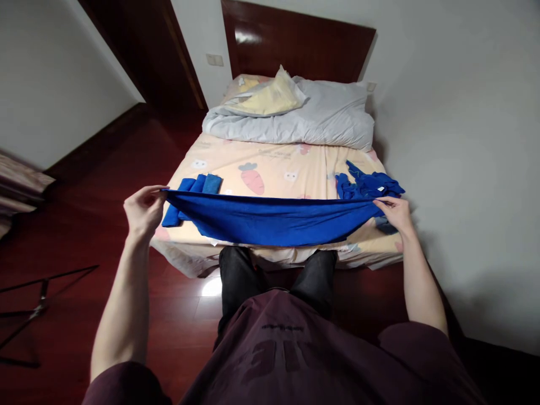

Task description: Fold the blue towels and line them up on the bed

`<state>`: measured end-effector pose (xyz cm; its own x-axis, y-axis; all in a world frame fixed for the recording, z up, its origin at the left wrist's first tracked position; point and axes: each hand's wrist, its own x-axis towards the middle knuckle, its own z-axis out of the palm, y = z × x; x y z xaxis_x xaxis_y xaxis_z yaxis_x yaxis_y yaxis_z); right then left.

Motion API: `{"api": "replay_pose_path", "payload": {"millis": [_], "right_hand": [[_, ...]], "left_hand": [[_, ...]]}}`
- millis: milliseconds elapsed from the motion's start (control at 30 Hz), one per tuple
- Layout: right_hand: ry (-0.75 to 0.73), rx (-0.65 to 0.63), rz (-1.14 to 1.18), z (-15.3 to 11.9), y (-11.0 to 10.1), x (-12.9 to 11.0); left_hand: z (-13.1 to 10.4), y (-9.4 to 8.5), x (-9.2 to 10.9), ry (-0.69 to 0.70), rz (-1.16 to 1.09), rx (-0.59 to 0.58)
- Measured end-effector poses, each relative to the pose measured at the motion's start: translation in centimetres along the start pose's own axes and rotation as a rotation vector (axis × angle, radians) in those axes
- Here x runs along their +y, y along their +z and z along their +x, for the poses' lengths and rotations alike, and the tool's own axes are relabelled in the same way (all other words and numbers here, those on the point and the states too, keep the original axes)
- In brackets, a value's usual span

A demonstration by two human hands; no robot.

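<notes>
Left hand (144, 211): pinching one end of the blue cloth (274, 220)
Folded cloths (199, 184): near the front left corner of the bed (280, 163)
Blue cloth: stretched, sagging, above the front edge
Crumpled fabric (373, 184): near the right edge
Right hand (396, 212): pinching the other end

Both arms (120, 304) are stretched forward and wide apart, with the left hand (145, 212) and the right hand (397, 214) at almost equal height, each pinching finely.

A plain royal-blue cloth (270, 222) hangs stretched wide over the near end of the bed (228, 154) there, lightly creased, its top edge nearly straight, its lower edge curving.
</notes>
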<state>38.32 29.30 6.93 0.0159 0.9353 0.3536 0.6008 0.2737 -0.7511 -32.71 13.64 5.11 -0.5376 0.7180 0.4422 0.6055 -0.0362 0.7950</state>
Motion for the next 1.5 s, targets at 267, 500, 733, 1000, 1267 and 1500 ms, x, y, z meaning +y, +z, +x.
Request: {"api": "replay_pose_path", "payload": {"millis": [267, 500, 733, 1000, 1267, 1500], "right_hand": [[0.279, -0.224, 0.056, -4.5, -3.3, -2.2], [0.534, -0.411, 0.047, -8.2, -6.2, -3.4], [0.502, -0.409, 0.098, -5.5, -5.2, -2.8], [0.336, -0.329, 0.229, 2.8, 2.8, 0.6], [0.047, 0.112, 0.136, 7.8, 6.9, 1.7], [0.005, 0.05, 0.109, 4.4, 8.3, 5.4]], "left_hand": [[-2.7, -4.2, 1.1, -0.266, -0.021, -0.224], [-5.7, -7.9, 2.8, -0.432, 0.041, -0.257], [-3.7, -7.0, 4.0, -0.433, 0.108, -0.347], [3.1, 2.5, -2.5, -0.467, -0.243, -0.355], [9.6, 9.4, -3.0, -0.205, -0.316, -0.068], [6.9, 9.8, -6.9, -0.04, -0.288, -0.008]]}}
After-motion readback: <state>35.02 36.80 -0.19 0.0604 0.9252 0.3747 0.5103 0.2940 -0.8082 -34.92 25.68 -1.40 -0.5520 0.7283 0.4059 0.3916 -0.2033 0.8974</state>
